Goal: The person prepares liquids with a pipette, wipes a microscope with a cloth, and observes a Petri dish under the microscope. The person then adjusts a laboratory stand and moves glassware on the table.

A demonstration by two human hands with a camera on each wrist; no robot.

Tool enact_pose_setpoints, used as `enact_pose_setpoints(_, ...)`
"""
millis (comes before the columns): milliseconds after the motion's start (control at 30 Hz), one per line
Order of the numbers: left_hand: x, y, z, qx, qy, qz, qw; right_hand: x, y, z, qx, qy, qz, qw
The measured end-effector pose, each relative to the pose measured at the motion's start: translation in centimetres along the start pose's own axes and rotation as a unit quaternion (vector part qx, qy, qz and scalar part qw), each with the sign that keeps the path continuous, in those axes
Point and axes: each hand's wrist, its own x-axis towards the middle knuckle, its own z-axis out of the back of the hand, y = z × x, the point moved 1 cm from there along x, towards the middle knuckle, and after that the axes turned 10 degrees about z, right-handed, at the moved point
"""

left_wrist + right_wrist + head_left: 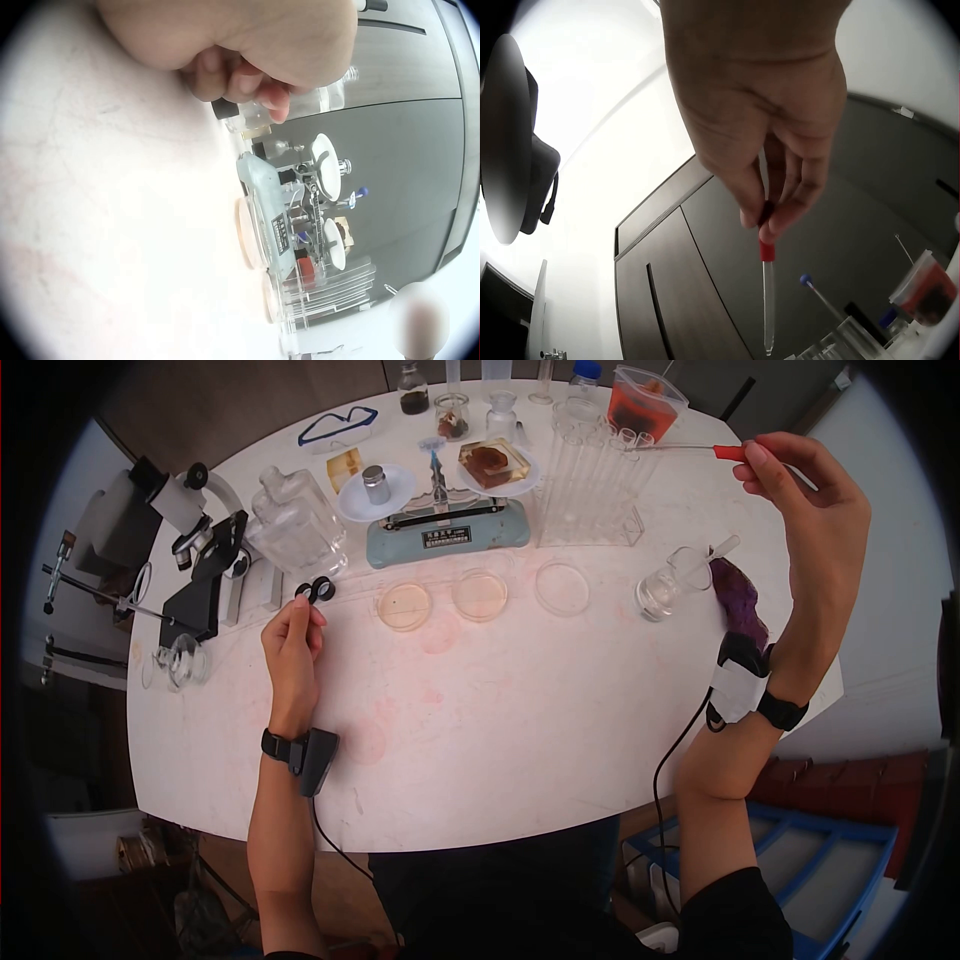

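My right hand, raised at the right, pinches the red rubber bulb of a glass dropper. In the head view its thin glass stem points left toward the mouths of the test tubes, which stand upright in a clear rack. The right wrist view shows the stem hanging tip down, with the tube tops low in the frame. My left hand is low over the table at the left, fingers curled. Its thumb and fingertips are at a small black double-ring piece, partly hidden by the fingers.
Three petri dishes lie mid-table. Behind them stands a blue balance scale with loaded pans. A microscope and a clear bottle are at left; a small beaker and a purple vegetable piece lie by my right forearm.
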Motion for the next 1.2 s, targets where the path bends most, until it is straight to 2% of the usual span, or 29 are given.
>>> enact_pose_setpoints(200, 0.0, 0.0, -0.1, -0.002, -0.002, -0.001, 1.0, 0.0, -0.6, -0.7, 0.032, 0.061, -0.002, 0.998)
enact_pose_setpoints(300, 0.1, 0.1, 0.0, -0.002, -0.002, -0.002, 1.0, -0.1, -1.3, -2.2, 0.018, 0.123, -0.033, 0.992)
enact_pose_setpoints(600, 0.0, 0.1, 0.0, 0.0, 0.002, -0.002, 1.0, -0.3, -2.9, -4.3, -0.011, 0.173, -0.031, 0.984)
enact_pose_setpoints(1200, 0.0, -0.1, -0.1, 0.011, -0.006, -0.003, 1.0, -0.2, -2.4, -3.9, -0.01, 0.135, -0.034, 0.99)
